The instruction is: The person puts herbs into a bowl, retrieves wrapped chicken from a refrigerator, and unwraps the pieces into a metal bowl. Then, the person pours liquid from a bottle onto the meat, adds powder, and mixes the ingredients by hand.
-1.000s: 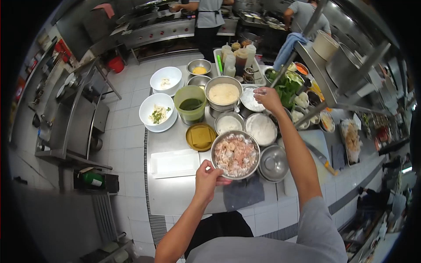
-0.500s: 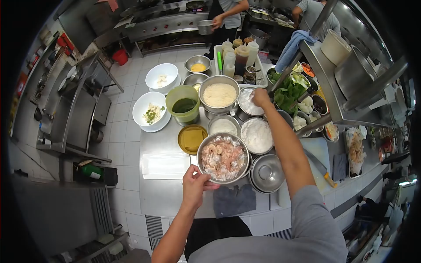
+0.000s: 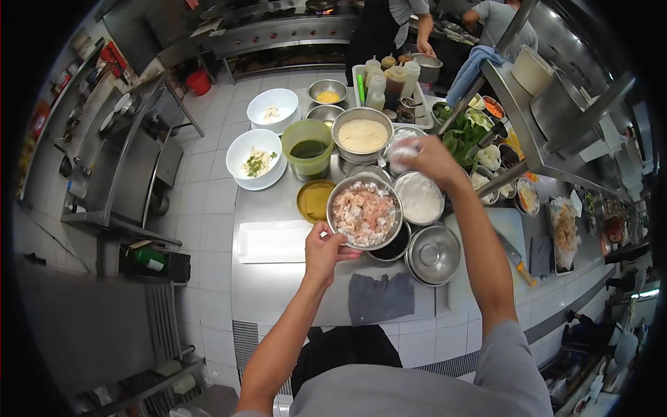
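Note:
My left hand (image 3: 325,254) grips the near left rim of a metal bowl (image 3: 399,224), held tilted above the counter. Inside it are raw, pinkish meat pieces (image 3: 364,211) partly dusted with white powder. My right hand (image 3: 432,161) is over the smaller bowl of white powder (image 3: 397,168), its fingers curled, whitened and blurred by motion, apparently around some powder. A larger bowl of white powder (image 3: 420,200) stands just below that hand. Part of a dark-filled container (image 3: 391,249) shows under the meat bowl.
Around the bowls are a green tub of dark liquid (image 3: 308,167), a crumb-filled pot (image 3: 363,135), a white tray (image 3: 271,243), stacked metal bowls (image 3: 435,254) and a grey cloth (image 3: 381,299). A knife (image 3: 515,258) lies right, beneath a metal shelf. Two people stand at the back.
My right hand has lifted out of the smaller powder bowl and moved back toward me. The meat bowl has shifted, uncovering a dark-filled container. The view has shifted slightly.

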